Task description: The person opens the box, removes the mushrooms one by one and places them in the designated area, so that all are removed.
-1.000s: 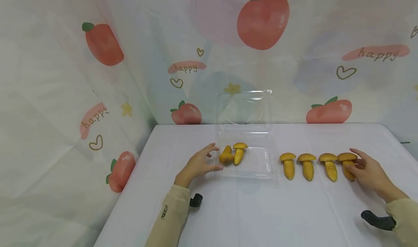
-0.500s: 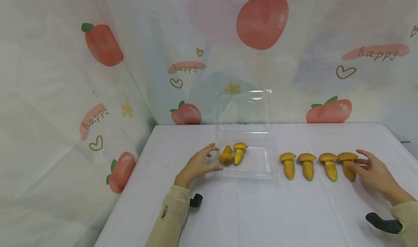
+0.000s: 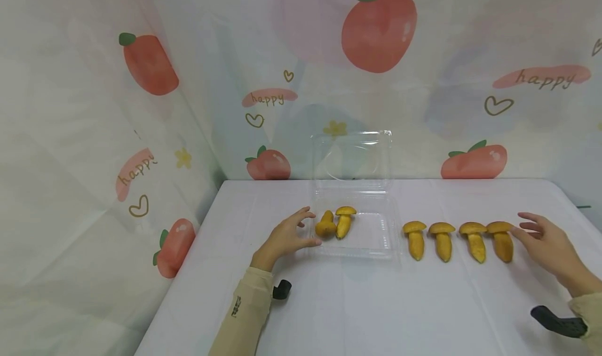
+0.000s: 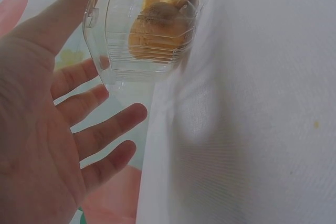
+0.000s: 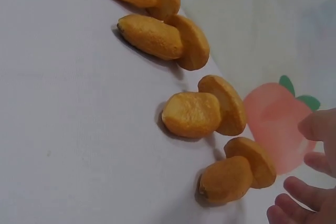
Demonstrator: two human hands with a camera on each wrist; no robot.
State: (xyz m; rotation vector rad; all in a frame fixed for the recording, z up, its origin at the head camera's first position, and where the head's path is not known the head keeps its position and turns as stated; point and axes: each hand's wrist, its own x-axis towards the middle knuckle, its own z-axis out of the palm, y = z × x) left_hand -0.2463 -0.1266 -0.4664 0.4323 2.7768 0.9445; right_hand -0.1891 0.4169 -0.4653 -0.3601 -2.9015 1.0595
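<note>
In the head view, a clear plastic clamshell box (image 3: 367,249) stands with its lid (image 3: 352,157) raised at the back. Two yellow mushrooms lie inside on the left: one cap-forward (image 3: 325,225), the other cap-back (image 3: 345,224). My left hand (image 3: 284,238) is spread at the box's left side, its thumb and a fingertip at the rim in the left wrist view. Several more mushrooms lie in a row on the right. My right hand (image 3: 547,246) is beside the rightmost mushroom (image 3: 503,243), fingers loosely extended and holding nothing; the right wrist view shows them apart from it.
A white cloth covers the table (image 3: 376,309). Behind it hangs a fruit-printed curtain (image 3: 211,84). The other mushrooms in the row (image 3: 416,241) lie between the box and my right hand. Black curved pieces (image 3: 558,323) stick out by both sleeves.
My right hand has let go of the rightmost mushroom and drawn off to the right. The left hand and the box have stayed where they were.
</note>
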